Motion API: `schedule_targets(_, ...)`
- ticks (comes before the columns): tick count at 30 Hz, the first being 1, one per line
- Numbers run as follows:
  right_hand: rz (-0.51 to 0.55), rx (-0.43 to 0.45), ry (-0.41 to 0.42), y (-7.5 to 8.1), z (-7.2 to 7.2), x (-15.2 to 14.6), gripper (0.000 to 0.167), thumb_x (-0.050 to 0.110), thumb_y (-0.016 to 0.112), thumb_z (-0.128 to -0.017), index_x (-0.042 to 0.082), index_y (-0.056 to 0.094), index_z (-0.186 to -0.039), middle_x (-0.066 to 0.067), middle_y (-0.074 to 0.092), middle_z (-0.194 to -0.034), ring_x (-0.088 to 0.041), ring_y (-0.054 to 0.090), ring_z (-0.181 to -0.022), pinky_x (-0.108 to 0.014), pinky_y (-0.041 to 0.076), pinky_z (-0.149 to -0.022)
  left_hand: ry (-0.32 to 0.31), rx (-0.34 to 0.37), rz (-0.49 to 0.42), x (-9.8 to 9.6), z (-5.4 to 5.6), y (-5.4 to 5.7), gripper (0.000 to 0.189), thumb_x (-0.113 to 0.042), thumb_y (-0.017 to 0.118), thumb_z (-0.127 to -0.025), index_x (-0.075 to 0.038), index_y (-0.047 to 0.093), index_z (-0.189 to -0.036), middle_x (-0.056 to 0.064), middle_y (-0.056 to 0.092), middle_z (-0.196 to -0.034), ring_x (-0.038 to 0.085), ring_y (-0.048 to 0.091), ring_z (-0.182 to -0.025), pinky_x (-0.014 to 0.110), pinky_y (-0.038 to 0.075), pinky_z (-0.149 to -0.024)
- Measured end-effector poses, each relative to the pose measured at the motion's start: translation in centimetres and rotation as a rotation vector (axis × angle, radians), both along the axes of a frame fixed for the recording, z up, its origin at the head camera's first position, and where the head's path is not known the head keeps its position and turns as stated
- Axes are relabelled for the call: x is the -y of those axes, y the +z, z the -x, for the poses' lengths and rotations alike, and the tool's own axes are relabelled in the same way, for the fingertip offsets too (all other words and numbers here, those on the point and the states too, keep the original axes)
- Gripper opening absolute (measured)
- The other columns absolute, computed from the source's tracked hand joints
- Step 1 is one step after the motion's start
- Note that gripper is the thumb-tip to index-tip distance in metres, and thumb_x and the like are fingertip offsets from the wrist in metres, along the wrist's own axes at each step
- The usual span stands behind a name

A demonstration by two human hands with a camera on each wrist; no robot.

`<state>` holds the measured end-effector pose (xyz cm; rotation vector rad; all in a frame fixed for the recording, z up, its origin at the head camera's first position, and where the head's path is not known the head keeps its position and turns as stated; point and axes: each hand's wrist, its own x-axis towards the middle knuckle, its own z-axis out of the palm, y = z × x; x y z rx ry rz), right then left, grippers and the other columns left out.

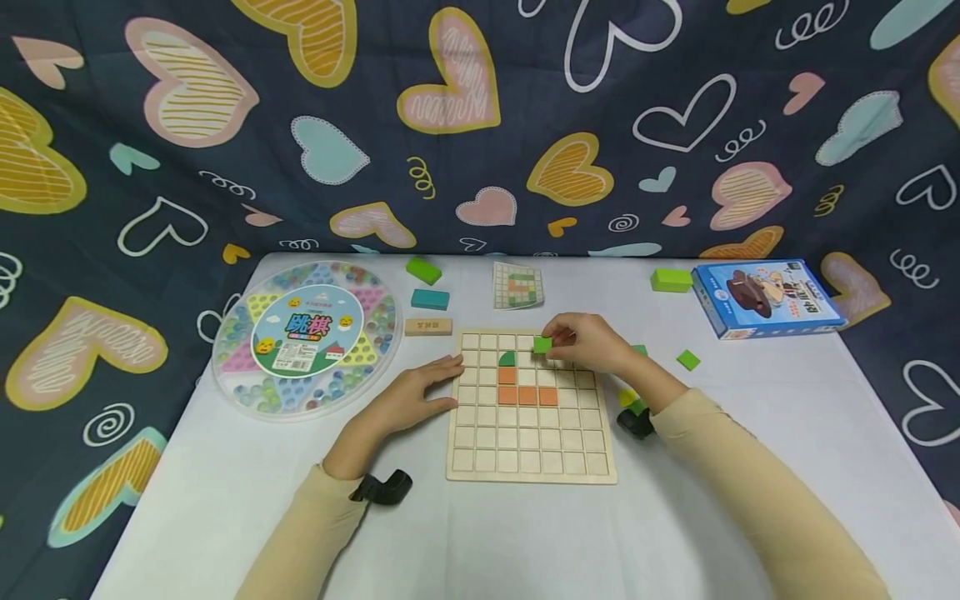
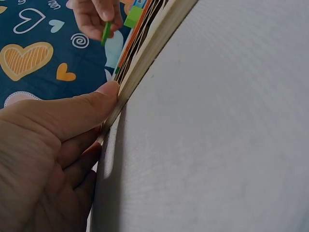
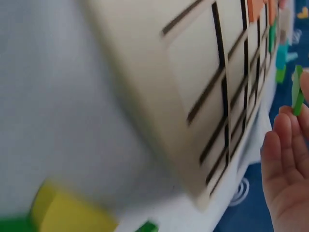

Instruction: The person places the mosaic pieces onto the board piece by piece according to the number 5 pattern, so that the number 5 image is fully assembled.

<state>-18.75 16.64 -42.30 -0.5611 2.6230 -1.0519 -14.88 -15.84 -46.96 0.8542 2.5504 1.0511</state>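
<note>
A wooden grid board (image 1: 485, 461) lies on the table; in its upper left part sit orange square tiles (image 1: 527, 396) and a dark green quarter-round tile (image 1: 507, 359). My right hand (image 1: 588, 342) pinches a bright green square tile (image 1: 542, 345) between thumb and fingers over the board's top rows. The same green tile (image 3: 297, 91) shows edge-on in the right wrist view. My left hand (image 1: 408, 400) rests against the board's left edge, fingers extended. In the left wrist view its thumb (image 2: 104, 99) touches the board's side.
Green and yellow pieces (image 1: 627, 397) lie right of the board, partly behind my right arm, with a loose green tile (image 1: 688, 360) farther out. A pattern card (image 1: 517, 286), wooden blocks (image 1: 428, 327), a round marble game board (image 1: 247, 358) and a blue box (image 1: 768, 297) stand around.
</note>
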Motion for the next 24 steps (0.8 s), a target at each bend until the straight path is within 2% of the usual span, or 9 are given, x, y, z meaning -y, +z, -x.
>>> schedule_targets(6,-0.088,0.031,0.102,-0.4,0.7,1.7,0.026,0.014,0.073,-0.083,0.005,0.066,-0.107,-0.008,0.068,-0.101,-0.018,0.063,-0.092,-0.032,0.055,-0.081,0.008,0.017,-0.003,-0.1,0.0,0.0,0.055,-0.023,0.069,-0.087,-0.006,0.051,-0.136,0.002,0.038,-0.151,0.022,0.031,-0.142,0.041,0.027,-0.116)
schedule_targets(14,-0.153,0.017,0.129,-0.7,1.0,2.7,0.022,0.012,0.074,-0.081,0.007,0.067,-0.101,-0.005,0.064,-0.092,-0.016,0.058,-0.085,-0.029,0.052,-0.076,0.008,0.023,-0.001,-0.1,0.0,-0.1,0.056,-0.023,0.069,-0.087,-0.006,0.051,-0.136,0.002,0.038,-0.151,0.022,0.031,-0.142,0.041,0.028,-0.116)
schedule_targets(24,-0.195,-0.012,0.132,-1.0,0.6,3.1,0.021,0.013,0.075,-0.081,0.009,0.066,-0.100,-0.003,0.059,-0.094,-0.017,0.054,-0.086,-0.030,0.050,-0.077,0.011,0.025,-0.003,-0.1,0.0,0.0,0.055,-0.022,0.070,-0.086,-0.006,0.052,-0.136,0.002,0.038,-0.150,0.022,0.031,-0.141,0.042,0.028,-0.116)
